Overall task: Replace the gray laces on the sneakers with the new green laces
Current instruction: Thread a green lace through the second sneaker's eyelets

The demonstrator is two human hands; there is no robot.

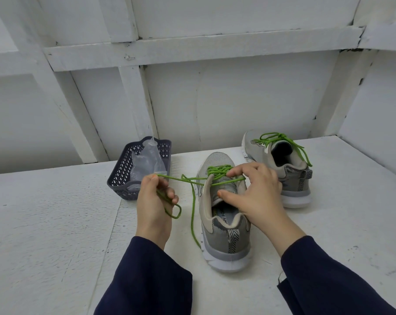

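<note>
My left hand grips a loose end of the green lace, stretched to the side, while my right hand curls its fingers round the crossed lacing on the near sneaker on the white table.

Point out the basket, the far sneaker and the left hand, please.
basket (pixel 122 171): head view, on its left lattice wall.
far sneaker (pixel 293 179): head view, on its gray heel side.
left hand (pixel 151 200): head view, on the back of the hand.
</note>
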